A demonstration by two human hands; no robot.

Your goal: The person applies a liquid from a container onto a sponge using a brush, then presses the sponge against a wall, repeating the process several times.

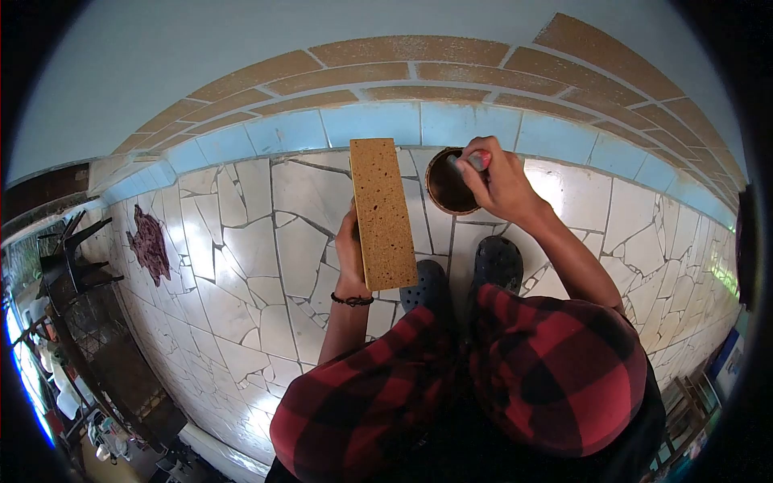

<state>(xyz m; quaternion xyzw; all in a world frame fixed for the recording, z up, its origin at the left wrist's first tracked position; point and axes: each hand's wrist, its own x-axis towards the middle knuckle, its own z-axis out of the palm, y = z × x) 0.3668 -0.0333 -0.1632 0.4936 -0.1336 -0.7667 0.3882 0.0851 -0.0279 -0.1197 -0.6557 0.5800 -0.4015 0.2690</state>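
My left hand (349,251) grips a long tan block (382,213) with dark speckles and pits, like a brick or a sponge, from its left side. The block's broad face is turned up toward me, and most of my fingers are hidden behind it. My right hand (506,183) is closed around the red handle (480,159) of a small tool over a round container (432,191). A greyish part of the tool shows at the container's upper rim; its working end cannot be made out. The inside of the container looks dark brown.
Ahead stands a wall with brown brick shapes (411,50) above a row of light blue tiles (370,122). Crumpled dark cloth (150,243) lies on the pale broken-tile floor (241,314) at left. Beyond it are dark chairs (76,249). Two dark clogs (498,263) flank my crouched position.
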